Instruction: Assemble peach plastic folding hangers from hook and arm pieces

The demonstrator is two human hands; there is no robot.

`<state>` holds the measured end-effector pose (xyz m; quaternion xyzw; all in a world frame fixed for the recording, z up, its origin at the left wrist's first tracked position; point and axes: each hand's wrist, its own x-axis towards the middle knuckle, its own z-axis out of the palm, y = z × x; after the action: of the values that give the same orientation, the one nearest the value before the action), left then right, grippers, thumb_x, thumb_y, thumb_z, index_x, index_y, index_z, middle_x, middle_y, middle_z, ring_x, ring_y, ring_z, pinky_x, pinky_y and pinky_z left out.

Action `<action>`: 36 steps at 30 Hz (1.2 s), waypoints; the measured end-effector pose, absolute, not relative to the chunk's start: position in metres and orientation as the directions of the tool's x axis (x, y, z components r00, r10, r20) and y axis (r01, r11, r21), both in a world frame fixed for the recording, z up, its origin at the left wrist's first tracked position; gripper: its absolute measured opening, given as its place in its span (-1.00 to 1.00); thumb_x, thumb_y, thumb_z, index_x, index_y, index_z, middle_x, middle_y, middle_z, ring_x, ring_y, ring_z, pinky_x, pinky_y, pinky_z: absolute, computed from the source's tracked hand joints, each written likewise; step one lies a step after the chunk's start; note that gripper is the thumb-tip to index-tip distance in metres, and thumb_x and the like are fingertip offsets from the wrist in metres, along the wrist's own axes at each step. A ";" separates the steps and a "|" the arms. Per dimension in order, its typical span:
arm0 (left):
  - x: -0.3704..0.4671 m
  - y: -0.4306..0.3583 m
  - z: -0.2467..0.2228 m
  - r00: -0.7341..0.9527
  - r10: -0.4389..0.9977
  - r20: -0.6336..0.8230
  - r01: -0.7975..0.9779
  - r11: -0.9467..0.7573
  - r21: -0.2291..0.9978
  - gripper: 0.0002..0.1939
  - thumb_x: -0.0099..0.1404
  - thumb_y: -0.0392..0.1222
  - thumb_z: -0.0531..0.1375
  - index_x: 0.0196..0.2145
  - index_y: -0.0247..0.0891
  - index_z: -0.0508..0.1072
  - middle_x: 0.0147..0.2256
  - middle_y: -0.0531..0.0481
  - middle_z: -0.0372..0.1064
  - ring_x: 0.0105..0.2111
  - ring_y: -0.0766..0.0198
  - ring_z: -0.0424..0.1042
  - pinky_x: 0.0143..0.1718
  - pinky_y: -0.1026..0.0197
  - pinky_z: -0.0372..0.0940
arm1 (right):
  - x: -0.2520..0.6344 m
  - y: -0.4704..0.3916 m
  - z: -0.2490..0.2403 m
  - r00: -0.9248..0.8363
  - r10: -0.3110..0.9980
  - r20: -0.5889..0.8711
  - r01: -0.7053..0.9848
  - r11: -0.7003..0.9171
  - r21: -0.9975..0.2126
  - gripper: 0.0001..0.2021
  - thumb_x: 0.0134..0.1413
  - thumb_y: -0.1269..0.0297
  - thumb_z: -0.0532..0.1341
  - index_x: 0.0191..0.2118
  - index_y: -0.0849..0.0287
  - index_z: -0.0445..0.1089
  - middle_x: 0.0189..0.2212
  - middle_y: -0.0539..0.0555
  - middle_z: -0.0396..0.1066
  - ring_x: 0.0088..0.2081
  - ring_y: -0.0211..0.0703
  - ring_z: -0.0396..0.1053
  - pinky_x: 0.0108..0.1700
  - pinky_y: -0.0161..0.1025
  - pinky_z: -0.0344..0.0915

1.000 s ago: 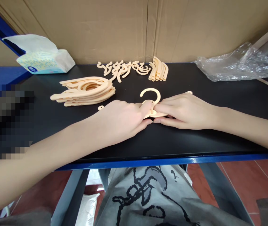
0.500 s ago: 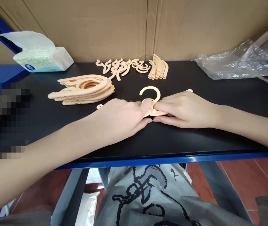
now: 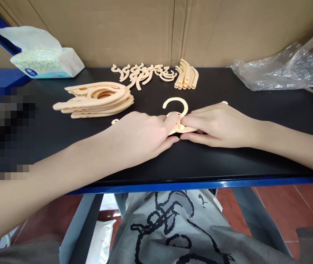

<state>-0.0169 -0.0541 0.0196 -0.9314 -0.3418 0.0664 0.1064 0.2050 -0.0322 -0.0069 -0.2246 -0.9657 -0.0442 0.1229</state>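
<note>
A cream plastic hanger [image 3: 176, 105] lies flat on the black table [image 3: 228, 161], its hook curving away from me. My left hand [image 3: 141, 135] presses down on the hanger's left arm, thumb at the joint below the hook. My right hand [image 3: 218, 124] covers the right arm, its fingertips meeting the left thumb at the centre. Most of the hanger's body is hidden under both hands; only the hook and the two arm tips show.
A stack of finished hangers [image 3: 95, 102] lies to the left. Loose hooks [image 3: 142, 73] and a bundle of curved arms [image 3: 186, 77] sit at the back by the cardboard wall. A tissue pack [image 3: 39, 58] is far left, a crumpled clear bag [image 3: 277, 75] far right.
Both hands stay pressed on the hanger at the same spot. The view has tilted slightly, so everything sits a little higher in frame.
</note>
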 end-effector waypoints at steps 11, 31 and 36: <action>-0.018 -0.055 0.019 0.749 0.661 -0.046 0.630 -0.731 -0.261 -0.64 0.50 -0.06 0.03 0.10 -0.37 0.27 -0.26 -0.08 0.54 -0.53 0.16 0.46 -0.62 0.21 -0.11 | 0.204 -0.033 -0.006 -0.872 0.401 0.280 0.427 0.903 0.038 -0.75 0.38 0.24 0.05 -0.39 0.13 0.18 -0.53 -0.06 0.17 -0.52 -0.28 0.08 -0.51 -0.31 -0.10; -0.019 -0.054 0.019 0.770 0.637 -0.042 0.609 -0.753 -0.247 -0.71 0.52 -0.09 0.01 0.04 -0.34 0.25 -0.29 -0.07 0.54 -0.46 0.12 0.54 -0.60 0.19 0.00 | 0.204 -0.032 -0.007 -0.867 0.417 0.274 0.447 0.893 0.054 -0.76 0.38 0.22 0.05 -0.36 0.15 0.24 -0.52 -0.04 0.29 -0.51 -0.29 0.19 -0.50 -0.34 -0.05; -0.018 -0.054 0.018 0.760 0.649 -0.035 0.625 -0.745 -0.232 -0.68 0.54 -0.03 -0.03 0.02 -0.34 0.26 -0.36 -0.04 0.53 -0.47 0.12 0.53 -0.58 0.21 -0.01 | 0.202 -0.032 -0.007 -0.869 0.403 0.286 0.433 0.900 0.050 -0.75 0.38 0.25 0.04 -0.38 0.15 0.22 -0.53 -0.05 0.28 -0.53 -0.30 0.17 -0.50 -0.33 -0.06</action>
<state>-0.0181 -0.0537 0.0177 -0.9324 -0.3417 0.0568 0.1036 0.2025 -0.0324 -0.0065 -0.2167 -0.9651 -0.0561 0.1357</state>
